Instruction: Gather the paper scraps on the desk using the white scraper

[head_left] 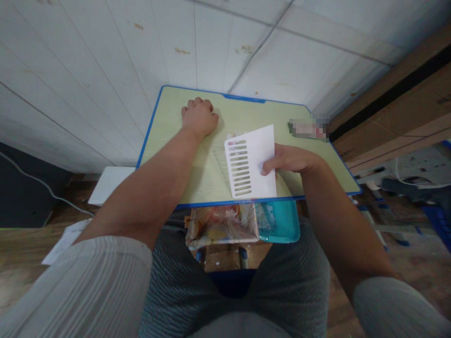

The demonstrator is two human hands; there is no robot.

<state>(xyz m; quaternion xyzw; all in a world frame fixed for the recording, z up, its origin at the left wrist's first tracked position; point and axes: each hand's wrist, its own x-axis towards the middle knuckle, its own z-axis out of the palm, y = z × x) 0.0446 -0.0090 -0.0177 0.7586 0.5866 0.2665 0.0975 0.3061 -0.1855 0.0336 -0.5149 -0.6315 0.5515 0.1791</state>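
Observation:
Between the thumb and fingers of my right hand (289, 159) is a flat white sheet with a row of slots (262, 162). It is tilted above the near part of the pale yellow-green tabletop (169, 155), slots facing left. Whether it is card or plastic, I cannot tell. My left hand (200, 117) rests on the table's far left part, palm down, with fingers curled under. Its fingertips and anything inside are hidden. Something small and pale (230, 136) shows partly behind the sheet's upper left corner; its kind is unclear.
A blurred-out dark object (308, 129) lies at the table's right. Under the near edge sit a patterned, fabric-like container (221, 234) and a turquoise tray (287, 223). A white wall (116, 61) stands behind the table, brown boxes (398, 98) to its right.

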